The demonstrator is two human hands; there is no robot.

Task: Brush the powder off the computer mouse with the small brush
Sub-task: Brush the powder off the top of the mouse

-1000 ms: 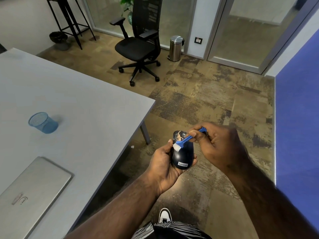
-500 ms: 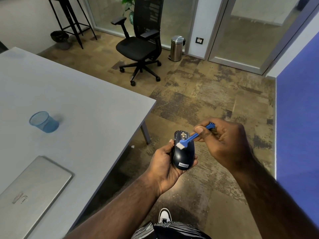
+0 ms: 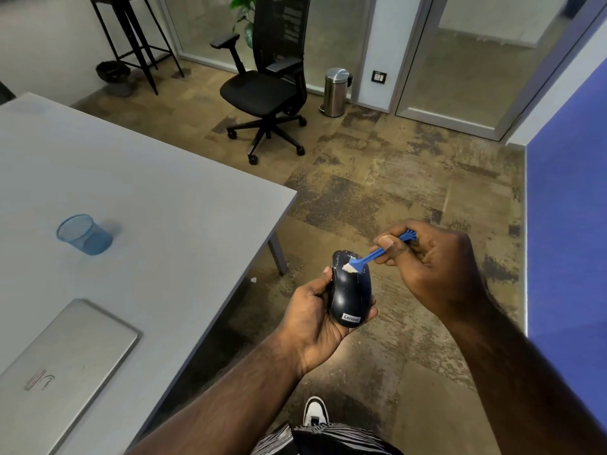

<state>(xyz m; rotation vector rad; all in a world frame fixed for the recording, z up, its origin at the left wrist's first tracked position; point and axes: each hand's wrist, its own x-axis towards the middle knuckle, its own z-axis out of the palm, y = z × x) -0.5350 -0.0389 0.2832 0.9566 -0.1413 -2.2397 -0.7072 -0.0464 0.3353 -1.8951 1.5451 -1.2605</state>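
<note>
Blue brush (image 3: 371, 256) pinched by right hand (image 3: 430, 261) | left hand (image 3: 315, 316) cradles mouse (image 3: 349, 290)

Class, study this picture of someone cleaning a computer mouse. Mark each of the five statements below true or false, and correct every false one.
1. The left hand holds the computer mouse off the table. True.
2. The right hand pinches a red brush. False: the small brush is blue.
3. The brush's white bristles touch the far end of the mouse, where pale powder shows. True.
4. The laptop on the grey table is open. False: its lid is closed.
5. The blue mesh cup lies on the floor. False: it stands on the table.
</note>
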